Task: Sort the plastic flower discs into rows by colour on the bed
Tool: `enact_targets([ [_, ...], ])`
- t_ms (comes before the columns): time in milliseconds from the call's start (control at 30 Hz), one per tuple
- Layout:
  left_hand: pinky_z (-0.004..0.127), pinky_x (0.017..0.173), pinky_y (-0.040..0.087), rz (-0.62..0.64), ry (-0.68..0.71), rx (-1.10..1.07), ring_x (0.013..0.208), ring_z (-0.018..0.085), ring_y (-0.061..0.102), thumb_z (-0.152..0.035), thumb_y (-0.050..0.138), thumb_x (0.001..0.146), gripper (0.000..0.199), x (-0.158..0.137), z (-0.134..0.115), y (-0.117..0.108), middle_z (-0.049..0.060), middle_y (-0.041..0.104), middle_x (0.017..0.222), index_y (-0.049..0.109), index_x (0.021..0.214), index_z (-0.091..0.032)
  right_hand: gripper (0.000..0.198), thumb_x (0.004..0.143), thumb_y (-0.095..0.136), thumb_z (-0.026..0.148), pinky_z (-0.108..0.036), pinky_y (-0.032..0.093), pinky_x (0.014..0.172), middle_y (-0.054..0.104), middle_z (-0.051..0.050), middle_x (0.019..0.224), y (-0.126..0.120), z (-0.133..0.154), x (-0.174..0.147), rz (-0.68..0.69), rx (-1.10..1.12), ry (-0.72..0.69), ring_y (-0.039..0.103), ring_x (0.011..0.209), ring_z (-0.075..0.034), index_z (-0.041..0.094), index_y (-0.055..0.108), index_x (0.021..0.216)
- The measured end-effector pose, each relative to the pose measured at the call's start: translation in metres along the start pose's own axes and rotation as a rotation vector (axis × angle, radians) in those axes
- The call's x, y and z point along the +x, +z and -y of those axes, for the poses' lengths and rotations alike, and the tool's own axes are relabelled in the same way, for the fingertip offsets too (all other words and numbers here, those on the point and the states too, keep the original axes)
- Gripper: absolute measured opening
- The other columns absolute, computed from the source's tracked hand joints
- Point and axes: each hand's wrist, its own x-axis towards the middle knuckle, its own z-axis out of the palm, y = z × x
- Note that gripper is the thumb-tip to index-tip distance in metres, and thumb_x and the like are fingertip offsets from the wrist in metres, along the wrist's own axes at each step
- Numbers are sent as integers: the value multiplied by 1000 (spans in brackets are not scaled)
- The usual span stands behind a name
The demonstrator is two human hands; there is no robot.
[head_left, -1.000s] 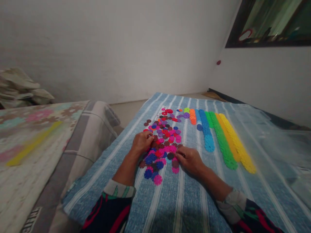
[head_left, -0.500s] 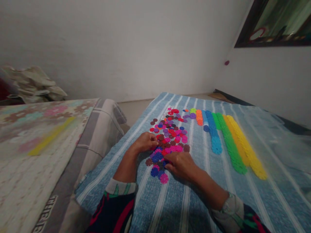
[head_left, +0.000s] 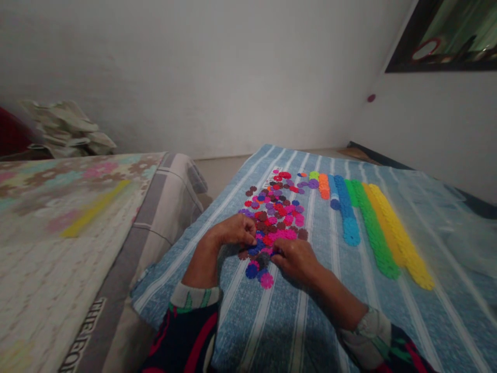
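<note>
A loose pile of small notched plastic discs (head_left: 280, 211) in pink, red, purple, brown and dark blue lies on a blue striped cloth (head_left: 248, 331). At the pile's left side, my left hand (head_left: 236, 230) is closed, its thumb and fingertips bunched over the discs. My right hand (head_left: 297, 256) faces it from the right, fingers curled and pinched at the pile's edge. What either hand pinches, if anything, is hidden. Between and below the hands lie a dark grey disc (head_left: 263, 260), a dark blue disc (head_left: 252, 269) and a pink disc (head_left: 266, 281).
Rows of overlapping discs sorted by colour lie to the right: orange (head_left: 323, 186), blue (head_left: 345, 204), green (head_left: 375, 233) and yellow (head_left: 404, 238). Clear plastic (head_left: 462, 228) covers part of the far right. A second surface with a flowered cover (head_left: 77, 207) stands left, across a gap.
The view has shifted slightly, so the scene sits further right. My left hand has come a little nearer over the dark blue discs; my right hand stays at the pile's right edge.
</note>
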Motion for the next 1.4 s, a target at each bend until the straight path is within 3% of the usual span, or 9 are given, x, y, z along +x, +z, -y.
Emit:
enact_targets([
  [167,22,44,37,37,-56,-12,43,11,52,-25,70,56,16,7,3,8,-4,54,46,56,59,-16,9,82,64,25,-23,28,58,67,1,69,0,12,-4,22,190,-29,54,63,-12,19,68,77],
  [300,20,42,35,-10,-66,-13,40,11,51,-20,69,58,15,13,6,13,-5,52,43,55,62,-17,8,82,65,25,-23,30,58,69,2,72,6,30,-6,83,261,-97,57,65,-11,19,69,77],
  [567,20,42,36,-56,-63,-13,43,12,54,-22,71,57,18,23,6,15,-5,54,44,56,68,-17,21,91,53,26,-31,43,68,73,-11,96,22,49,-7,30,-39,-198,67,84,-23,17,66,105],
  [767,19,42,36,-63,-46,-4,43,11,53,-25,68,58,17,24,7,14,-6,53,44,56,65,-17,19,90,48,14,-33,47,67,71,-11,93,32,53,-13,-30,-139,-259,66,82,-24,15,64,99],
  [1033,20,41,36,-67,-42,-4,42,11,52,-31,67,59,20,23,5,13,-5,55,47,55,64,-17,28,91,46,11,-33,45,59,71,-9,85,38,49,-3,-110,-225,-363,66,71,-23,12,59,115],
  [1133,20,42,36,-72,-31,3,44,11,52,-33,67,60,21,25,8,13,-4,55,50,56,66,-16,23,94,41,11,-33,45,63,69,-10,82,42,40,3,-183,-274,-380,64,72,-22,14,62,102],
  [1233,20,43,33,-155,48,-2,44,9,47,-34,67,62,22,29,13,12,-5,52,50,56,65,-16,24,96,39,12,-33,43,64,68,-11,82,42,25,14,-204,-324,-345,62,73,-22,14,62,93],
  [1400,21,46,35,-411,126,-22,45,9,48,-31,62,65,17,36,17,11,-5,49,49,54,63,-16,25,97,38,16,-32,41,71,68,-13,89,24,-2,45,-178,-343,-224,62,80,-22,13,63,102],
])
